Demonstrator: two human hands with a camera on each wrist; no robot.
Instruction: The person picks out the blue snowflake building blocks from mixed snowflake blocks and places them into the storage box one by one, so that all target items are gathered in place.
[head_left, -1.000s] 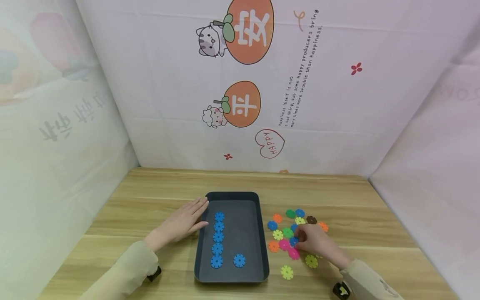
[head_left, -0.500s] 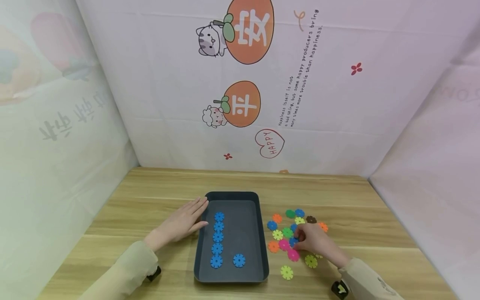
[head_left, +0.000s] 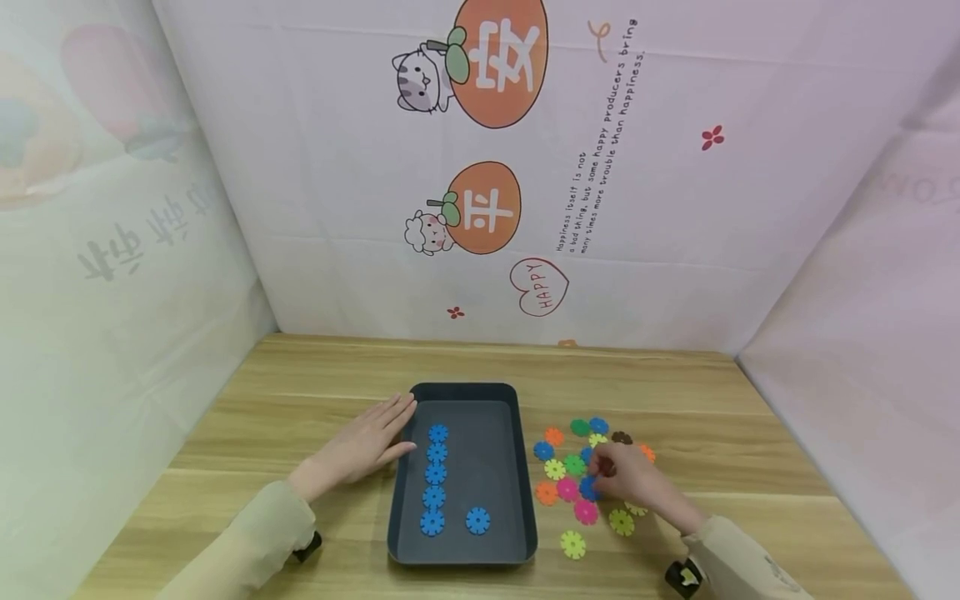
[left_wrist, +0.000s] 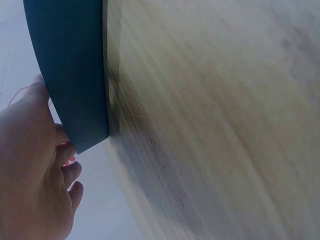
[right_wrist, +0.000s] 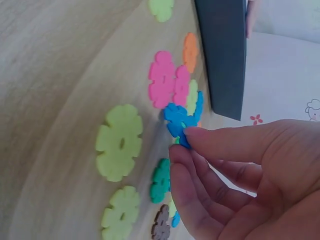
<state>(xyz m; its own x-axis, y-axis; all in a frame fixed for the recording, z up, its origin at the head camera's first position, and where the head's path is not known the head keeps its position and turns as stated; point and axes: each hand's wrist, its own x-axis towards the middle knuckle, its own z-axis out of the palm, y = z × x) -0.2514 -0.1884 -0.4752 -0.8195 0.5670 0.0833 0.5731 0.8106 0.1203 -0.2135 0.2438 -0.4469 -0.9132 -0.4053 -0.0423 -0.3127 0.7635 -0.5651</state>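
Observation:
My right hand (head_left: 630, 479) pinches a blue snowflake disc (right_wrist: 178, 120) between thumb and fingertips, among the loose discs right of the tray. Beside it lie two pink discs (head_left: 586, 511) and a green disc (head_left: 574, 464). My left hand (head_left: 367, 437) rests with straight fingers on the left rim of the dark grey tray (head_left: 495, 433); in the left wrist view its fingers lie along the tray's outer wall (left_wrist: 75, 75). Inside the tray, several blue discs (head_left: 436, 474) form a column at the left, and a single blue disc (head_left: 477, 521) lies at lower right.
More notched discs lie scattered on the wooden table (head_left: 337, 367): an orange disc (head_left: 547, 493), a brown disc (head_left: 621, 437), a yellow disc (head_left: 573, 545) and others. A printed white cloth (head_left: 337, 167) hangs behind the table and along both sides.
The right hand's blue disc has shifted slightly and come more into view, and the lower pink disc has slid a little toward the near edge. The left hand and tray stay put.

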